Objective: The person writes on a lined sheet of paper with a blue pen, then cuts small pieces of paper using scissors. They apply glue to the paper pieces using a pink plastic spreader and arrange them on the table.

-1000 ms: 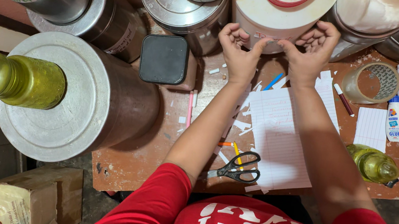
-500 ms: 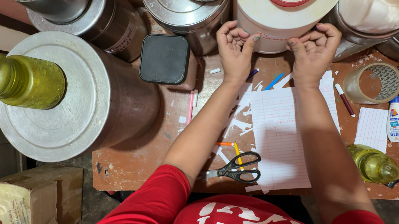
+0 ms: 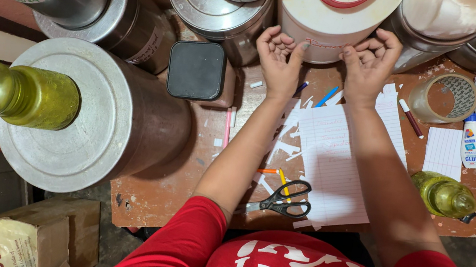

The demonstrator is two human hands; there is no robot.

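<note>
My left hand point(image 3: 280, 57) and my right hand point(image 3: 368, 65) are raised against the side of a white round container point(image 3: 328, 20) at the back of the table. Both hands have curled fingers, and each thumb presses one end of a thin pale paper strip point(image 3: 324, 43) flat onto the container's wall. Below my wrists lies a lined paper sheet point(image 3: 333, 162) with cut edges and several loose scraps. Black-handled scissors point(image 3: 279, 201) rest near the table's front edge.
A tape roll point(image 3: 447, 97), three glue bottles point(image 3: 473, 144), a marker point(image 3: 409, 117), a small lined sheet point(image 3: 444, 153) and a yellow-green bottle point(image 3: 445, 195) sit at the right. A large metal canister point(image 3: 110, 125), a black square lid point(image 3: 196, 70) and more tins crowd the left and back.
My thumbs were together at the middle of the container's side. They have slid apart to left and right along the strip and now hold still.
</note>
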